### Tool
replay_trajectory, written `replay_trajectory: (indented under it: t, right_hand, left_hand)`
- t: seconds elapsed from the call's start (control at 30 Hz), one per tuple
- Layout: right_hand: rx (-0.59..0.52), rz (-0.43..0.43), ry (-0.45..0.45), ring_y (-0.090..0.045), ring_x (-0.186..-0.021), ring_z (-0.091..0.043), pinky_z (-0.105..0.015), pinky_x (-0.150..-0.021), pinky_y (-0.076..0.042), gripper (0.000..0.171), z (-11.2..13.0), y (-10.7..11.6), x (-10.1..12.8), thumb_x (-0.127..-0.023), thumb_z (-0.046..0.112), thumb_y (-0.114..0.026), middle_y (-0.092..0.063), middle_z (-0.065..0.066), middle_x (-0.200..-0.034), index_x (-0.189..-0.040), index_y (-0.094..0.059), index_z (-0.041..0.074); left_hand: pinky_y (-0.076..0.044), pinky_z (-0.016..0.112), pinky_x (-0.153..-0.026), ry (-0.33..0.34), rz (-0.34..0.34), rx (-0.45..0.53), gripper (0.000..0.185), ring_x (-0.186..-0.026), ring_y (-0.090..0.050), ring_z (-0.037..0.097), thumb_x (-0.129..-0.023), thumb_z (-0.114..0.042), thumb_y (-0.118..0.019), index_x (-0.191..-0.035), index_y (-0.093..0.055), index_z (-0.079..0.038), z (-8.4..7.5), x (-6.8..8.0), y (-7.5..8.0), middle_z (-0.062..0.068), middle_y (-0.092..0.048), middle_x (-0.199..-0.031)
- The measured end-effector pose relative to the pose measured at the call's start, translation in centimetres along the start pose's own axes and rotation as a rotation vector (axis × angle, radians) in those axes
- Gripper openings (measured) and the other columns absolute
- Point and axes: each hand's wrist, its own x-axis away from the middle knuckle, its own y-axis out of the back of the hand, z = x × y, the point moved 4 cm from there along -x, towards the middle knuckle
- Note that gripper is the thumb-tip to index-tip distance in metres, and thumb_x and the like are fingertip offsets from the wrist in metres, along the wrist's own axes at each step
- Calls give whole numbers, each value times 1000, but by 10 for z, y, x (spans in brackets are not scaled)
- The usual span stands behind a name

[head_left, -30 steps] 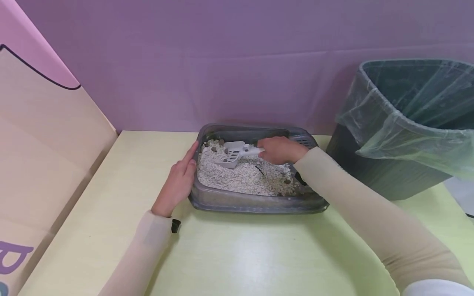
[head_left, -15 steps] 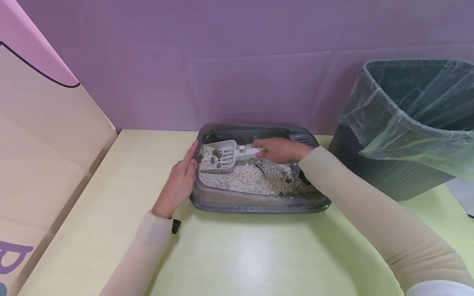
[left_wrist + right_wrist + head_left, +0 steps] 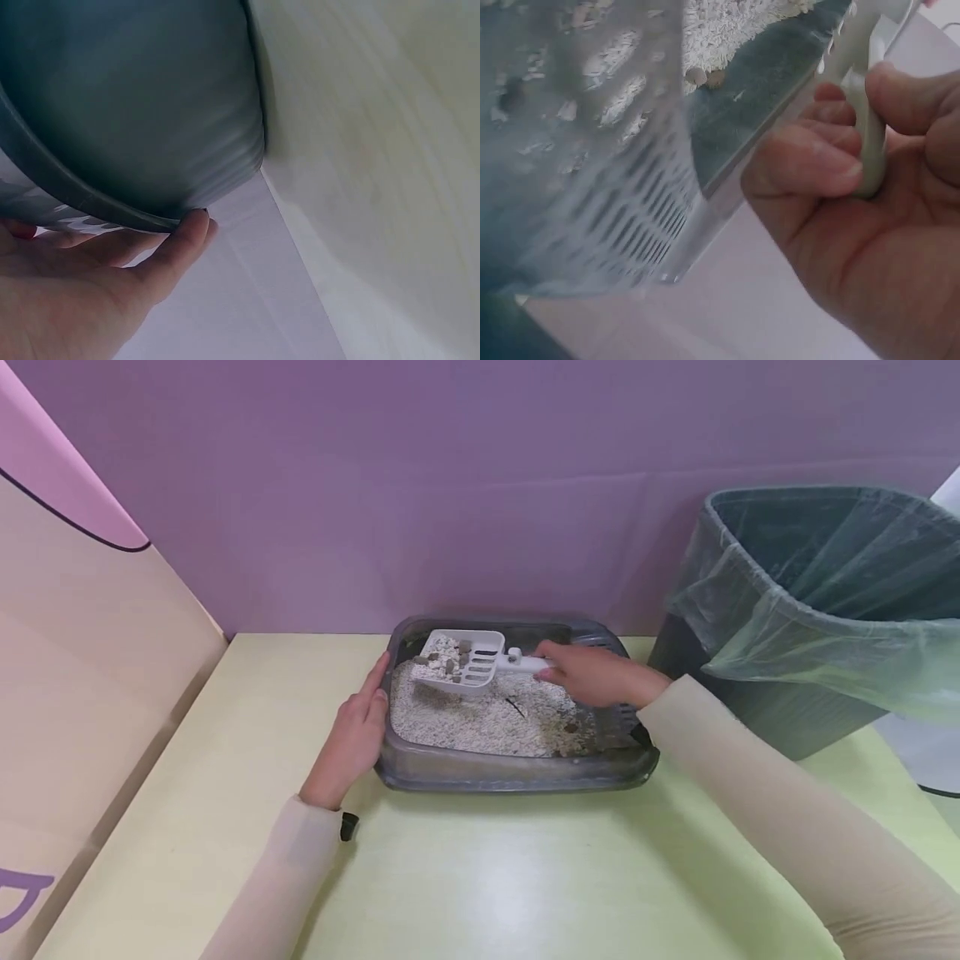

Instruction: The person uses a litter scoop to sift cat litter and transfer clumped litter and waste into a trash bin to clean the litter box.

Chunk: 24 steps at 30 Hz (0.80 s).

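A grey litter tray [image 3: 517, 772] filled with pale litter [image 3: 480, 722] sits on the yellow-green table. My right hand [image 3: 592, 675] grips the handle of a white slotted scoop [image 3: 463, 662], lifted above the litter at the tray's far left, carrying litter and several dark clumps. In the right wrist view my fingers [image 3: 817, 169] curl round the scoop handle [image 3: 866, 142]. My left hand [image 3: 352, 735] rests flat against the tray's left wall; the left wrist view shows its thumb [image 3: 180, 244] touching the tray rim [image 3: 112, 214].
A dark bin [image 3: 757, 693] lined with a clear green bag [image 3: 817, 602] stands right of the tray. A purple wall runs behind, and a beige and pink panel [image 3: 82, 677] leans at the left. A few dark clumps [image 3: 573, 727] lie in the tray's right part.
The scoop has risen out of the litter at the far left, now loaded with litter and clumps. My left hand stays on the tray's side.
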Motion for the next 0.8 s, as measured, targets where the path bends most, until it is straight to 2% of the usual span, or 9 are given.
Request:
replay_trajectory:
  t: [0.07, 0.2, 0.3, 0.43, 0.5, 0.57, 0.7, 0.8]
  right_hand:
    - [2, -90, 12, -52, -69, -18, -36, -62, -38, 37, -1, -1, 9, -103, 25, -39, -59, -10, -100, -137, -39, 10]
    - [-26, -299, 57, -40, -58, -19, -35, -56, -35, 27, -1, -9, 31, -101, 22, -45, -50, -5, -82, -126, -48, 11]
    - [-77, -410, 73, -38, -56, -18, -34, -53, -34, 25, -1, -18, 45, -101, 23, -47, -48, -4, -79, -123, -49, 11]
    - [-182, -458, 95, -38, -54, -18, -33, -49, -34, 25, -3, -28, 57, -100, 25, -48, -47, -3, -76, -120, -51, 11]
    - [-213, -468, 113, -39, -53, -17, -32, -48, -35, 22, -5, -31, 60, -100, 25, -48, -47, -3, -75, -117, -53, 11]
    - [-222, -487, 129, -40, -53, -17, -32, -48, -35, 21, -7, -31, 64, -100, 25, -50, -49, -2, -76, -115, -55, 11]
    - [-192, -563, 137, -47, -64, -18, -33, -55, -39, 29, -10, -30, 69, -96, 23, -58, -60, -6, -95, -121, -58, 9]
    - [-172, -612, 145, -51, -73, -19, -35, -60, -41, 35, -12, -30, 73, -93, 21, -62, -61, -8, -110, -125, -58, 7]
  left_hand:
    - [-36, 49, -90, 0, -3, 3, 49, -94, -49, 30, -104, -28, -22, -152, -17, -30, 3, 1, 1, 21, -54, -94]
    - [-35, 51, -94, -8, -7, 12, 48, -103, -50, 33, -104, -28, -23, -152, -19, -29, 5, 1, 3, 26, -54, -117]
    - [-35, 51, -94, -12, -3, 12, 48, -103, -50, 33, -104, -27, -23, -152, -19, -29, 6, 0, 4, 27, -54, -118]
    - [-36, 50, -90, -9, -7, 7, 48, -95, -49, 32, -104, -27, -23, -152, -20, -29, 6, 0, 3, 25, -55, -100]
    - [-36, 50, -88, -11, -12, 4, 48, -93, -49, 31, -104, -28, -23, -152, -20, -29, 6, 0, 3, 23, -55, -100]
    - [-36, 49, -87, -11, -9, 5, 48, -91, -48, 31, -104, -28, -23, -152, -19, -30, 6, 0, 3, 21, -53, -90]
    - [-37, 48, -86, -13, -3, 1, 48, -87, -48, 31, -104, -28, -23, -152, -18, -30, 6, 0, 2, 14, -44, -75]
    - [-37, 47, -84, -15, -5, -2, 48, -84, -47, 30, -104, -27, -23, -152, -19, -30, 6, 0, 1, 10, -39, -71]
